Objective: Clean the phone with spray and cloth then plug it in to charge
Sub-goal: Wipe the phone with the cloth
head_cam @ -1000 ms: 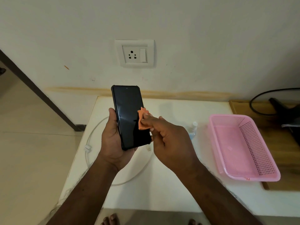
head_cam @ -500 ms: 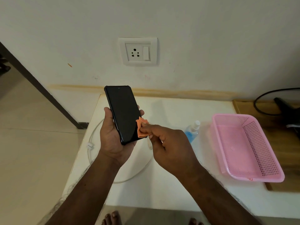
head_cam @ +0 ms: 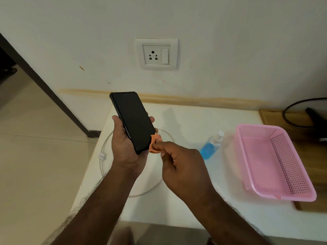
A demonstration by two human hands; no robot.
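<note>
My left hand (head_cam: 126,147) grips the black rectangular phone (head_cam: 134,122) above the white counter (head_cam: 191,121); my right hand (head_cam: 184,167) pinches the small orange cloth (head_cam: 154,145) against its near right corner.

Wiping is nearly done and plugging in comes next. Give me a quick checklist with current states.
1. Phone held firmly in left hand: ok.
2. Orange cloth pinched in right hand, at the phone's lower corner: ok.
3. Screen free of smears: cannot tell.
4. White cable on the table, within reach: ok.
5. Wall socket free: ok.
6. Right hand free for the cable: not ok.
</note>
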